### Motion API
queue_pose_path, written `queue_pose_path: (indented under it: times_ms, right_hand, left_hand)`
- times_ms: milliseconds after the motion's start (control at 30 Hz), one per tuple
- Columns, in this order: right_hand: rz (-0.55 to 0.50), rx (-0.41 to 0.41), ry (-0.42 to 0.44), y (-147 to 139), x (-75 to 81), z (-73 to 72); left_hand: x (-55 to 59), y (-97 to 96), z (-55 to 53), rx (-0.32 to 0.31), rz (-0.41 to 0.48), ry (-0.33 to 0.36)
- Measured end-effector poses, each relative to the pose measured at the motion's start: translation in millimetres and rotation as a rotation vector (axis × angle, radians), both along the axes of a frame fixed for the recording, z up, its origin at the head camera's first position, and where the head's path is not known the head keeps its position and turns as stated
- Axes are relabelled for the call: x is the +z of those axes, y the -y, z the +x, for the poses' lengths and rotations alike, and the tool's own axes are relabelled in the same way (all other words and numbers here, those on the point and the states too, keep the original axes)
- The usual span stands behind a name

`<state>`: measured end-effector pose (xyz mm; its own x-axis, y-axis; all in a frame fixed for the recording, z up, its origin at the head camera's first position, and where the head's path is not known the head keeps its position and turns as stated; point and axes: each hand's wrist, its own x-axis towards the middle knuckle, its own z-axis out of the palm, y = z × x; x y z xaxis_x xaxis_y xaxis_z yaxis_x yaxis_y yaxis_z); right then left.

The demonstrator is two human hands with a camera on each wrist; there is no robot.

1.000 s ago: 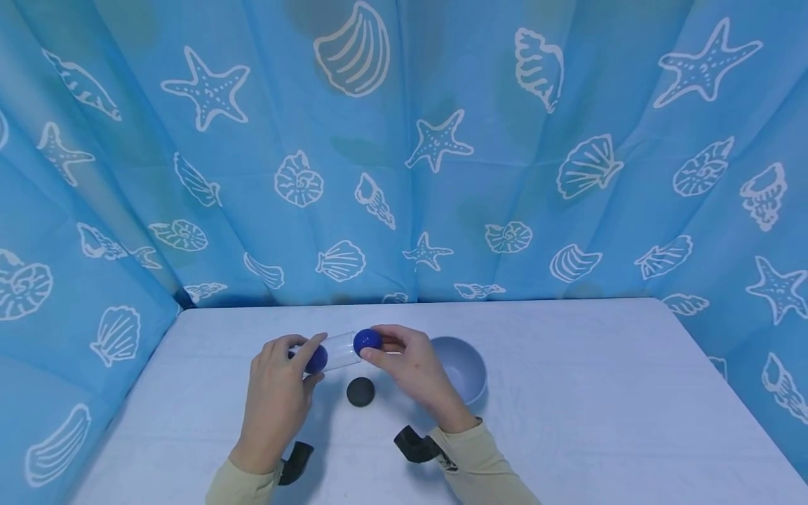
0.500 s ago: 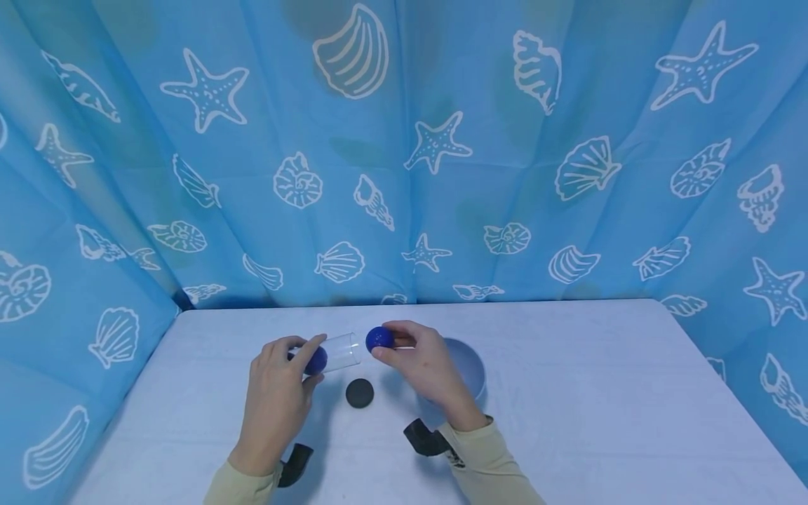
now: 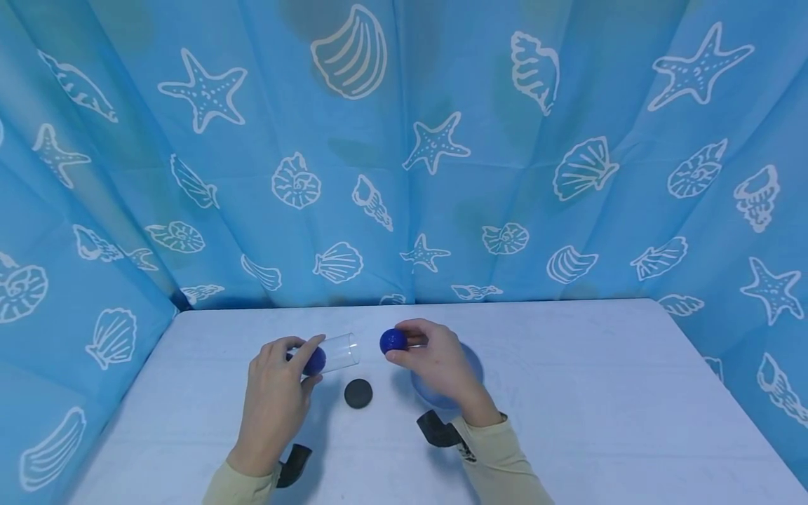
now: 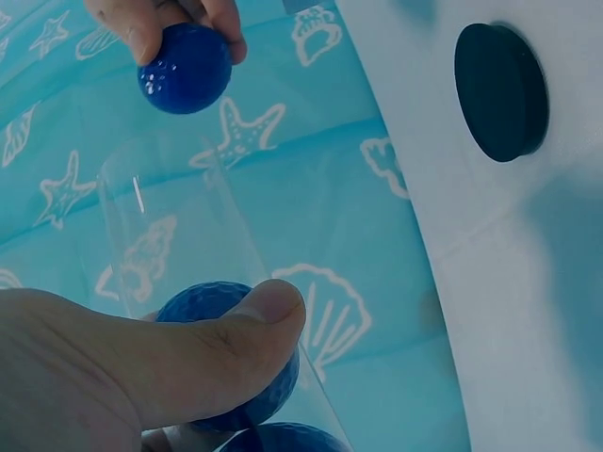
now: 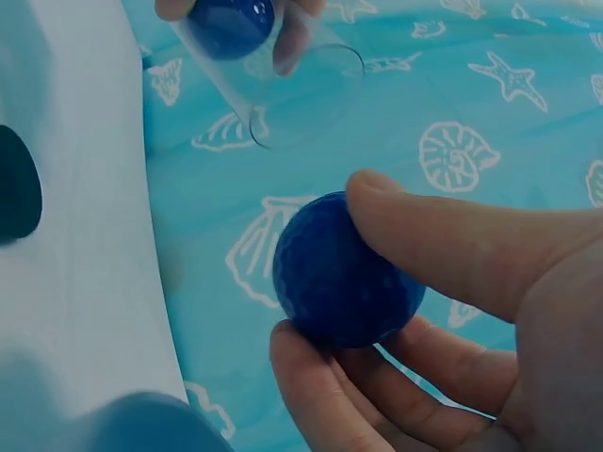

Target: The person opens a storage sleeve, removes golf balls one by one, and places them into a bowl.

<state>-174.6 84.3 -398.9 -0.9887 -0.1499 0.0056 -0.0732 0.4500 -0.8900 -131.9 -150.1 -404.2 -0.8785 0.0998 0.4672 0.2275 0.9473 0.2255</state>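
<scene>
My left hand (image 3: pixel 274 403) grips a clear tube (image 3: pixel 341 351) that lies nearly level above the table, its open mouth facing right. Inside, under the fingers, is a blue golf ball (image 4: pixel 203 298); in the left wrist view another blue ball (image 4: pixel 287 440) shows behind it. My right hand (image 3: pixel 442 361) pinches a separate blue golf ball (image 3: pixel 393 341) between thumb and fingers. This ball is apart from the tube, a short way right of its mouth. Below the tube a round black lid-like disc (image 3: pixel 358 393) lies on the table.
A blue-grey bowl (image 3: pixel 432 396) stands under my right hand, partly hidden by it. The white-covered table (image 3: pixel 600 393) meets a blue shell-patterned curtain (image 3: pixel 404 203) at its back and sides. A black camera mount (image 3: pixel 440 429) sticks out from the right wrist.
My right hand has drawn the blue golf ball rightward, away from the tube's mouth, and now covers more of the bowl. The left hand and tube have stayed nearly still.
</scene>
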Motion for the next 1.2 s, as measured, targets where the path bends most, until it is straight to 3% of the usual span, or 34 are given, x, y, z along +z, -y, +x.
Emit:
queue_pose_path:
  times_ms: [633,1200]
  right_hand:
    - [0.065,-0.001,0.042,-25,-0.6,-3.4]
    - [0.149,0.002,0.035,-51,-9.9,-4.9]
  left_hand:
    - [-0.8,-0.2,2.4,0.024,-0.011,0.034]
    - [-0.6,1.4,-0.3,-0.017,-0.001,-0.013]
